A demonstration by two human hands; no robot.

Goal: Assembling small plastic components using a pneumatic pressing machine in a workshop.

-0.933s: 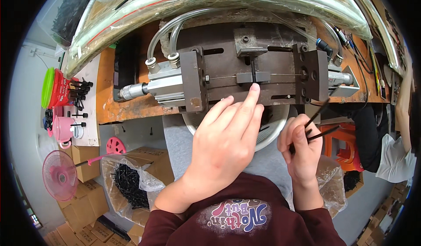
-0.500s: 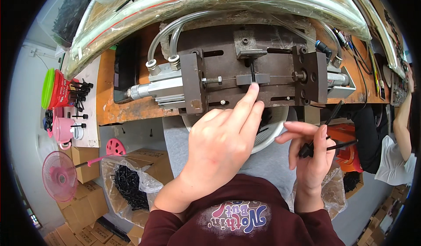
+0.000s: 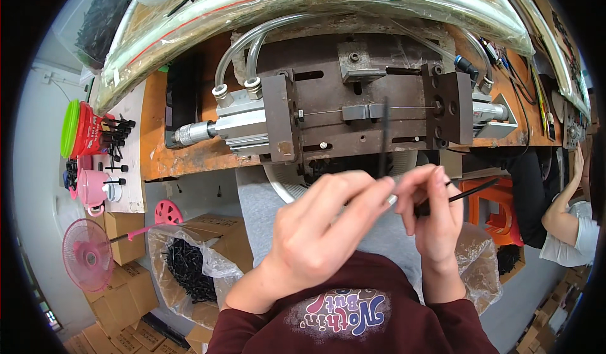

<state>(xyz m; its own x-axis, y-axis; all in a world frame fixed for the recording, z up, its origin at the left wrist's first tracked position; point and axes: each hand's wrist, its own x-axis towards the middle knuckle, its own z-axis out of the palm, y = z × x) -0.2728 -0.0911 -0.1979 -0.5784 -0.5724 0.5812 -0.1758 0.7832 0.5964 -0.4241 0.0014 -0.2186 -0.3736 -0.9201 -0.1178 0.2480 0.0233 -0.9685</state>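
Observation:
My left hand (image 3: 328,221) has its fingertips pinched on the lower end of a thin black rod (image 3: 384,139), which stands up blurred in front of the machine. Close by on the right, my right hand (image 3: 432,209) is curled around another slim black rod (image 3: 475,190) that pokes out to the right. Its fingers hide whatever else lies in the palm. Beyond both hands, two small grey clamp blocks (image 3: 366,112) sit side by side on a dark metal press (image 3: 328,92), with nothing visible gripped between them.
Air cylinders (image 3: 243,123) with clear hoses flank the press on an orange bench (image 3: 158,159). Below its edge is a white basket (image 3: 278,183), partly covered. A plastic bag (image 3: 189,272) of black parts and a pink fan (image 3: 88,254) stand left. Another person (image 3: 571,228) sits at right.
My left hand has drawn back from the clamp blocks toward my right hand. The black rod between the blocks is gone from there, and the left cylinder's shaft has pulled back.

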